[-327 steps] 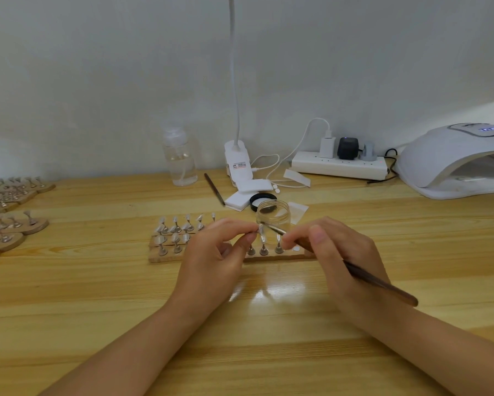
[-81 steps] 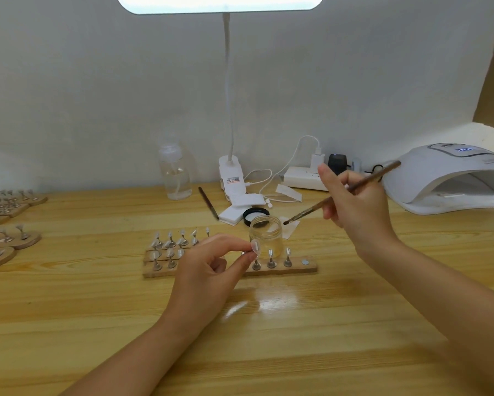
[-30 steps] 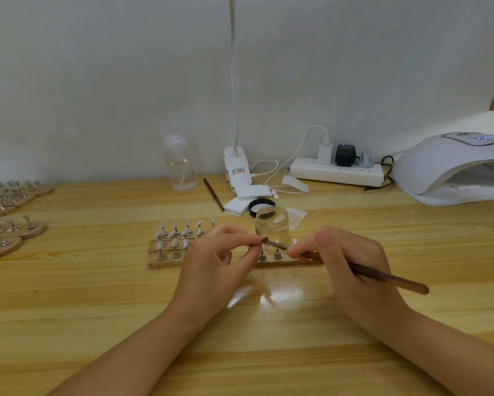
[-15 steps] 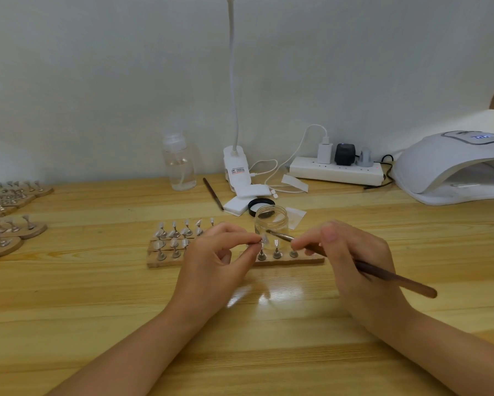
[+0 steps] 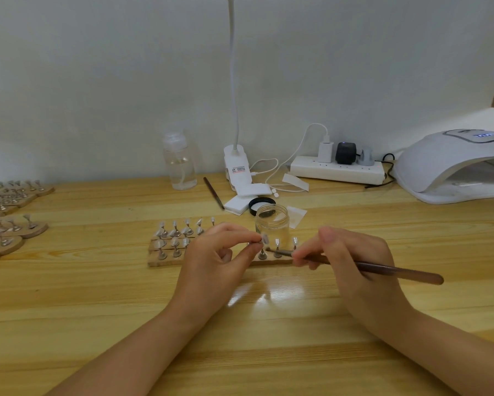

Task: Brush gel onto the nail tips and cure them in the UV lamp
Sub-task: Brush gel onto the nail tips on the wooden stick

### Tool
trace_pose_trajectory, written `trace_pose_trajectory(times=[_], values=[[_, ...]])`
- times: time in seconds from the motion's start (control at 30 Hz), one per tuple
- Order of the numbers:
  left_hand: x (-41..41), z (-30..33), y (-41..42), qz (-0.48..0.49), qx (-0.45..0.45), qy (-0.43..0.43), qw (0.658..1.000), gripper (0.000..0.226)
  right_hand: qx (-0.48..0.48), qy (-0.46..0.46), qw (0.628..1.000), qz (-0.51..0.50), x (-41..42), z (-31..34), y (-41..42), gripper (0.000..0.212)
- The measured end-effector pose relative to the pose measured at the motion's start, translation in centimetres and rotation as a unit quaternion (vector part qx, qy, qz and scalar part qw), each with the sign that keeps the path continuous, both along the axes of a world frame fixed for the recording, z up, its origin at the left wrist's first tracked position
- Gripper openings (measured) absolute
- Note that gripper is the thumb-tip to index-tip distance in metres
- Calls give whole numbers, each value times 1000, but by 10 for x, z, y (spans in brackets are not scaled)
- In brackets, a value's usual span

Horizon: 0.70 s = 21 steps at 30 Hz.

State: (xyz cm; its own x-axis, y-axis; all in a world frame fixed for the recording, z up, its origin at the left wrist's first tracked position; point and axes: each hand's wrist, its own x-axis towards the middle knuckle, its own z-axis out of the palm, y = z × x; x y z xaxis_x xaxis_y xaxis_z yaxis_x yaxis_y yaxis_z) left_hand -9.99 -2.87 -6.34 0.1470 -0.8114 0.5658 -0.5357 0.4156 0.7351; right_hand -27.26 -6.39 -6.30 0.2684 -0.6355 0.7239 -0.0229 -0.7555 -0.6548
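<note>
Brush [image 5: 362,265] dropped lower, lying level, bristles pointing left.

A clear nail tip [image 5: 265,239] on a small metal stand is pinched up off the wooden strip [image 5: 165,262], where other tips stand in rows. The brown-handled brush [image 5: 382,270] lies nearly level, bristles just below that tip. Behind stands the open glass gel jar [image 5: 272,224]; the white UV lamp [image 5: 451,164] sits far right on the worktop

nail workbench, uv lamp [image 5: 457,164] (wooden desk [image 5: 97,295])
</note>
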Motion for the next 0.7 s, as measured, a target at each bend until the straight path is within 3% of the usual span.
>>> trace_pose_trajectory(times=[0.2,0.37,0.53,0.7], values=[[1,-1,0,-1,0,-10,1000,33,-17,40,999,-22,2,3,-2,35],[2,-2,-2,0,8,-4,1000,32,1,-10,1000,23,0,0,0,43],[2,-1,-1,-2,8,-13,1000,32,-17,31,999,-2,2,1,-2,38],[2,-2,-1,6,12,-2,1000,29,-6,-5,1000,27,1,0,0,41]])
